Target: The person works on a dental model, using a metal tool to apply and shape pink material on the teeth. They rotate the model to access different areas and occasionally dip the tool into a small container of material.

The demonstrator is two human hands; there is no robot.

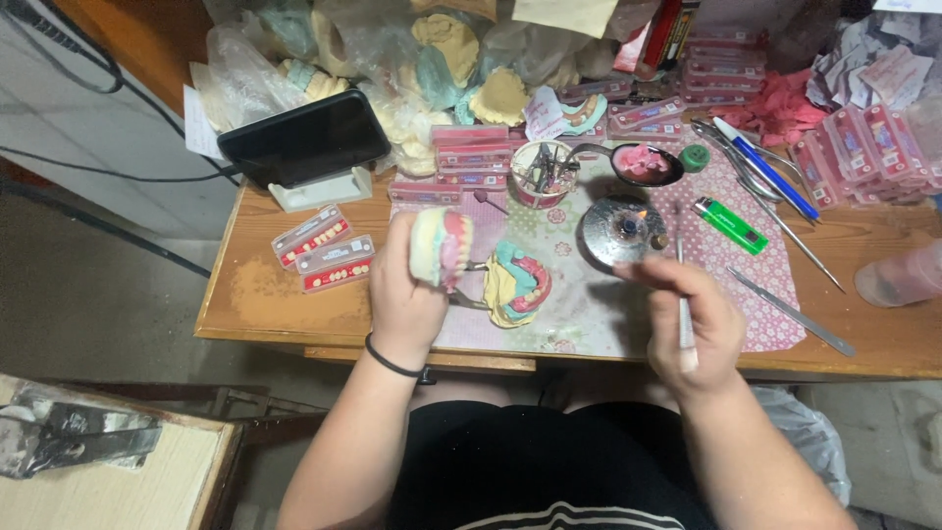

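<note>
**Fingers closed on a denture model and a slim metal tool**

Fingers (429,257) of the left hand (407,285) are being kept wrapped around a denture model (442,247), pale plaster with pink gum and a row of teeth, which is being held up above the near edge of the table (265,294). Fingers of the right hand (692,319) are being kept pinched shut on a slim metal instrument (681,285), whose tip is being held close to the small flame on a round metal burner (622,229).

Largest of what is being carried by the wooden table is the heap of bagged plaster casts (432,59) at its far side. A patterned pink mat (589,294) is being used as the work surface. A dark phone (304,137) is being propped on a white stand at the far left. A second model on its articulator (515,285), yellow, teal and pink, is lying just beside the left hand. Flat trays of artificial teeth (324,250) are lying to the left of that hand. A cup of tools (543,172) is standing behind the burner, next to a spoon-like dish of pink wax (645,163). A green lighter (730,225) is lying to the right of the burner.
</note>
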